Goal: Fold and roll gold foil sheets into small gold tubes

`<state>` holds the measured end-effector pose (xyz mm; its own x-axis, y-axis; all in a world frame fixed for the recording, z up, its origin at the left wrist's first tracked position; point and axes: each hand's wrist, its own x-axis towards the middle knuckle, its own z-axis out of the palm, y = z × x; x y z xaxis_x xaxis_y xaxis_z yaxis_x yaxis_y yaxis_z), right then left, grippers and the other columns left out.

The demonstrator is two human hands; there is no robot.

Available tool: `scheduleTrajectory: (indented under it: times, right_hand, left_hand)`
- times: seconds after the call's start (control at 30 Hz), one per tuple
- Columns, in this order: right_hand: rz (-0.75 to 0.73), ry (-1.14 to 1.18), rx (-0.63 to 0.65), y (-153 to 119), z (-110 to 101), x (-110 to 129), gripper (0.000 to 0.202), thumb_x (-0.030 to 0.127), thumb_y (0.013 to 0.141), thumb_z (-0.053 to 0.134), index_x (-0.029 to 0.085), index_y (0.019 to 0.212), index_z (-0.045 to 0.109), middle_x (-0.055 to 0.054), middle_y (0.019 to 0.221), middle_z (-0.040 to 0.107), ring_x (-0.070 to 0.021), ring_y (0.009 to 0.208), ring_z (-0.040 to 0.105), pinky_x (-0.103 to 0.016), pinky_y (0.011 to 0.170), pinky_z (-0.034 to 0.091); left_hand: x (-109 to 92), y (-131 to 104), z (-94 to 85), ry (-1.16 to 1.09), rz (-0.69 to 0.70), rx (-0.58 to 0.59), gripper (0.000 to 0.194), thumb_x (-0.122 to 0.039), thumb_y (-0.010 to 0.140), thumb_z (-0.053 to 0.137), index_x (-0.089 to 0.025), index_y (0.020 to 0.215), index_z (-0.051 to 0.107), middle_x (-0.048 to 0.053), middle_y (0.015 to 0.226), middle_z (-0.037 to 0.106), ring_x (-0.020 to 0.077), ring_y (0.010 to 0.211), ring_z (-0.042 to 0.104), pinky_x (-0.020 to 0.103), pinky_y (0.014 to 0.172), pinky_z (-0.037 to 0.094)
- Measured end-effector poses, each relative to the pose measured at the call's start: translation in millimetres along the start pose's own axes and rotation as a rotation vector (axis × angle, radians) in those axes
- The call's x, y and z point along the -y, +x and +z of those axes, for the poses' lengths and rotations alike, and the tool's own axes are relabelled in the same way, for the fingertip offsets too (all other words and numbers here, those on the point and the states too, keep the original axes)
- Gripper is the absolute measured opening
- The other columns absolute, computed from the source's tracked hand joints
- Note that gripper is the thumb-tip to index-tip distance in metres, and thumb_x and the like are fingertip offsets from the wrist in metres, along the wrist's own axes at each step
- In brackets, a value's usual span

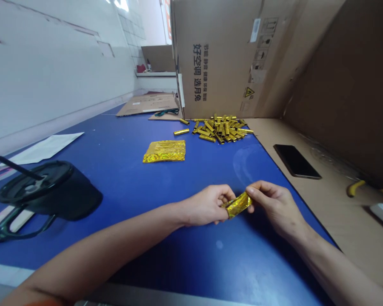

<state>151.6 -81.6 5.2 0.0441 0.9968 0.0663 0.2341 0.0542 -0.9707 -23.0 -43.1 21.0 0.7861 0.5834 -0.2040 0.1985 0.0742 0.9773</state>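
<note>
We judge the work to be well along, though not finished. Near the foot of the big cardboard box (225,76), at the far side of the blue desk (191,255), we see a heap of gold tubes (225,129), many with open ends showing; these look done. One loose tube (181,131) lies just left of the heap, and another small tube (184,121) lies behind it. Nearer to us, a flat gold stack (164,151) rests on the desk, apart from the heap. We take it to be foil not yet shaped, so what is left seems to be that stack plus the piece in our fingers; we cannot tell how many sheets the stack holds.

The gold foil piece (239,205) is between our two hands, over the near right part of the desk, tilted with its right end higher. Our left hand (210,205) grasps its left end, the fingers curled around it, and our right hand (272,204) pinches the right end between thumb and fingers. The piece looks partly folded, with a seam or gap along its upper side, so we judge it to be mid-shaping. Both hands touch it, well apart from the heap and the stack.
</note>
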Motion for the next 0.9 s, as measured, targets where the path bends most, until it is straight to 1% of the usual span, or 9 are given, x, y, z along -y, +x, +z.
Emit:
scheduleTrajectory:
  times: [0.07,0.17,0.27,0.33,0.4,0.47,0.6,0.77,0.9]
  right_hand:
    - [0.01,-0.012,-0.016,0,0,1,0.026,0.041,0.073,0.055,0.016,0.065,0.057,0.0,0.047,0.055,-0.0111,0.046,0.049,-0.024,0.051,0.039]
    - [0.017,-0.026,-0.035,1,0,1,0.026,0.04,0.073,0.055,0.016,0.064,0.056,0.001,0.046,0.054,-0.0103,0.044,0.047,-0.023,0.049,0.038]
    - [0.012,-0.061,-0.047,1,0,0,0.027,0.041,0.073,0.054,0.016,0.063,0.055,0.001,0.046,0.054,-0.0104,0.044,0.047,-0.023,0.047,0.037]
    - [0.002,-0.091,-0.052,1,0,-2,0.028,0.043,0.072,0.054,0.017,0.062,0.055,0.001,0.047,0.053,-0.0108,0.044,0.047,-0.023,0.047,0.037]
    - [-0.016,-0.107,-0.06,1,0,-2,0.028,0.043,0.073,0.053,0.017,0.063,0.055,0.001,0.047,0.054,-0.011,0.044,0.047,-0.024,0.047,0.037]
    - [-0.042,-0.1,-0.072,0,-1,-1,0.027,0.042,0.073,0.053,0.017,0.065,0.056,0.001,0.048,0.054,-0.011,0.045,0.048,-0.024,0.048,0.037]
    - [-0.083,-0.056,-0.017,-1,-2,5,0.024,0.04,0.073,0.055,0.017,0.065,0.057,0.001,0.049,0.054,-0.0109,0.047,0.048,-0.024,0.051,0.039]
    - [-0.065,-0.008,0.168,-2,-1,9,0.023,0.037,0.074,0.055,0.017,0.062,0.056,0.002,0.051,0.052,-0.0098,0.048,0.046,-0.023,0.05,0.037]
    - [-0.02,0.026,0.218,-2,1,7,0.023,0.037,0.073,0.056,0.017,0.063,0.054,0.003,0.049,0.05,-0.0086,0.045,0.044,-0.023,0.048,0.036]
  left_hand:
    - [-2,-2,0.5,0.064,0.006,0.009,0.027,-0.002,0.056,0.044,-0.016,0.079,0.04,-0.007,0.059,0.042,0.004,0.046,0.039,0.016,0.041,0.032]
    - [-5,-10,3.0,0.282,0.06,-0.028,0.026,-0.004,0.059,0.045,-0.017,0.081,0.043,-0.007,0.06,0.042,0.0046,0.049,0.039,0.015,0.044,0.03]
    - [-8,-17,6.7,0.47,0.079,-0.073,0.019,-0.017,0.065,0.053,-0.018,0.082,0.047,-0.005,0.063,0.047,0.0065,0.053,0.043,0.017,0.046,0.031]
    - [-7,-17,8.1,0.456,0.064,-0.1,0.019,-0.032,0.07,0.054,-0.017,0.081,0.048,-0.003,0.063,0.05,0.0083,0.055,0.047,0.018,0.047,0.034]
    - [-4,-13,7.7,0.335,0.045,-0.121,0.024,-0.039,0.077,0.045,-0.016,0.078,0.048,-0.001,0.062,0.052,0.0095,0.055,0.051,0.019,0.049,0.037]
    - [-1,-6,5.9,0.167,0.0,-0.112,0.026,-0.036,0.082,0.036,-0.014,0.074,0.047,0.001,0.061,0.054,0.0097,0.053,0.055,0.019,0.048,0.039]
    - [1,3,2.3,-0.008,-0.073,-0.073,0.019,-0.026,0.082,0.039,-0.012,0.073,0.047,0.002,0.064,0.057,0.0081,0.051,0.056,0.017,0.047,0.041]
    - [6,0,0.8,0.127,-0.045,0.01,0.012,-0.016,0.073,0.047,-0.011,0.068,0.056,-0.001,0.058,0.056,0.0055,0.048,0.05,0.017,0.049,0.041]
    - [8,-1,2.1,0.166,-0.077,-0.003,0.007,-0.012,0.067,0.048,-0.012,0.062,0.054,-0.003,0.05,0.052,0.0057,0.044,0.049,0.016,0.044,0.039]
